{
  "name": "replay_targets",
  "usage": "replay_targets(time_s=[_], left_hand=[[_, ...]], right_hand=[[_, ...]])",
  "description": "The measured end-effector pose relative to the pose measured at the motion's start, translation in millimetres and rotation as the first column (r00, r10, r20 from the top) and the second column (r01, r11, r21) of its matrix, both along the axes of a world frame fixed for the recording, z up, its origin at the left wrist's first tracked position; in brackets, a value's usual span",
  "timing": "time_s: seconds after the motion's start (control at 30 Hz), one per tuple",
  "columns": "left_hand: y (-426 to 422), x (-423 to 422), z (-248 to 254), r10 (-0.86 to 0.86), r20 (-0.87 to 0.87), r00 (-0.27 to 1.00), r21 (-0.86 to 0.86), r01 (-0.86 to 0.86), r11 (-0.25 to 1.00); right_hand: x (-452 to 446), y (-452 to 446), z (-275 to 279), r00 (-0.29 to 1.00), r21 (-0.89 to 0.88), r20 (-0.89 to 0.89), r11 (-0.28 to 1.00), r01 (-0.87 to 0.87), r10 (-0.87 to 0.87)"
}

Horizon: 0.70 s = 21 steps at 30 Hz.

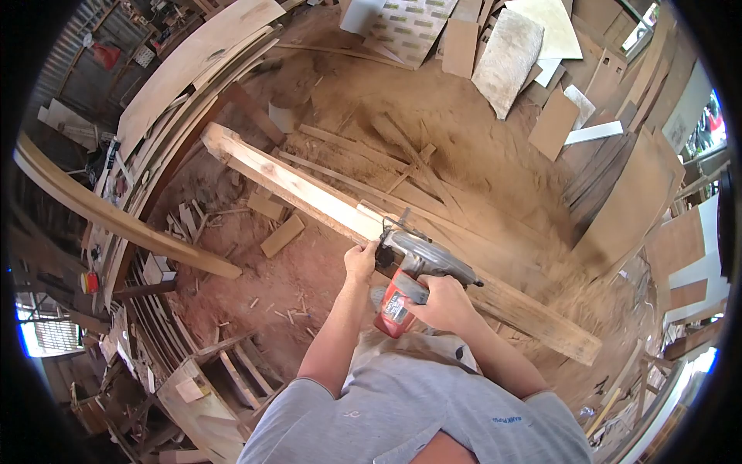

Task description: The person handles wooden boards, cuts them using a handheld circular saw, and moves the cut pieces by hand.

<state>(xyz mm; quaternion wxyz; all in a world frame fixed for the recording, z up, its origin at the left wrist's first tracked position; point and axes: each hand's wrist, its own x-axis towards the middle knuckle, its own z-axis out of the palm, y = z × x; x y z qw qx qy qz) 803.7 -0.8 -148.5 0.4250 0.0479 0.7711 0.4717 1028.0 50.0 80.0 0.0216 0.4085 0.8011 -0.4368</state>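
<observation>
A circular saw (421, 251) with a grey guard and red motor housing rests on a long wooden beam (309, 191), which runs diagonally across the view. My right hand (446, 303) is wrapped round the saw's rear handle. At the front of the saw, my left hand (361, 261) is closed against its dark front part, close to the beam's near edge; its fingertips are partly hidden. The beam's upper face looks pale and bright left of the saw. Its other end (576, 340) reaches to the lower right. The blade is out of sight.
Sawdust hangs and lies over the ground (495, 178) beyond the beam. Loose offcuts (284, 236) and scraps lie left of my hands. Stacked boards (193, 66) line the left, with a long curved timber (124, 213) nearer. Sheets and panels (626, 209) lean at right.
</observation>
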Motion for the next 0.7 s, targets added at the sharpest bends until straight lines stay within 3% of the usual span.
replay_targets(time_s=[0.7], left_hand=[[2,-39,-2,0.069,0.129,0.989,0.123,-0.085,0.989]], right_hand=[[-35,7,-3,0.999,-0.025,-0.046,0.999,-0.020,0.019]])
